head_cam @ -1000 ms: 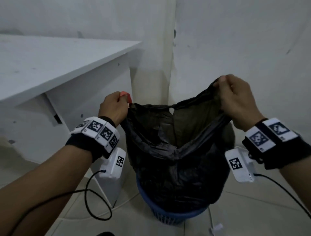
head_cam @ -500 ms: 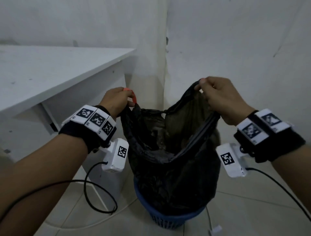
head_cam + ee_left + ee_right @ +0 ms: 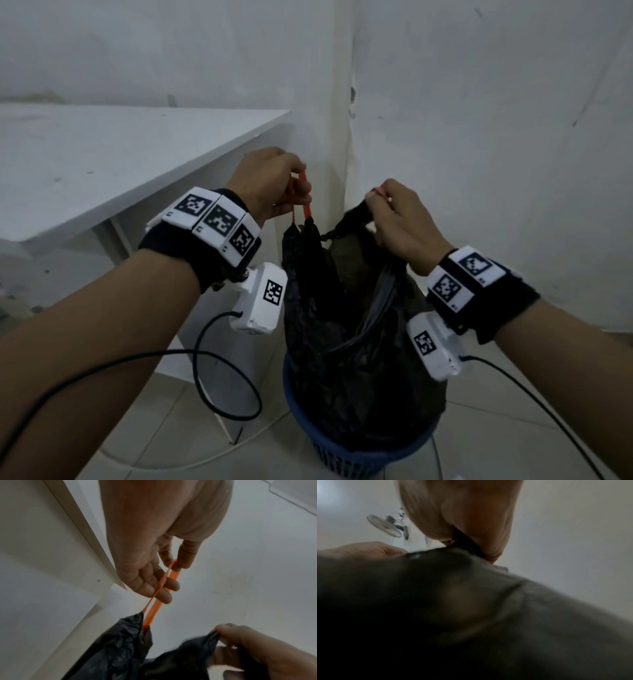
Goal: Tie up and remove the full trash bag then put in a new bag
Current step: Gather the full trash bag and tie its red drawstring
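A full black trash bag (image 3: 346, 342) stands in a blue basket bin (image 3: 359, 459) in the room's corner. My left hand (image 3: 274, 181) holds the orange drawstring loop (image 3: 303, 202) pulled up out of the bag's left rim; in the left wrist view the loop (image 3: 159, 595) runs between the thumb and the curled fingers (image 3: 150, 584). My right hand (image 3: 400, 219) pinches the bag's right rim, where a bit of orange drawstring (image 3: 380, 192) shows. In the right wrist view the black bag (image 3: 471, 615) fills the lower picture, bunched under the fist (image 3: 471, 527).
A white table (image 3: 120, 164) stands close on the left, its side panel (image 3: 219, 308) beside the bin. White walls meet right behind the bag. Black cables (image 3: 219, 377) hang from the wrist cameras over the tiled floor (image 3: 513, 428). A wall fan (image 3: 388, 527) shows up high.
Both hands have come closer together and risen, narrowing the bag's mouth. The left hand has drawn the orange loop out of the rim, so more of it shows.
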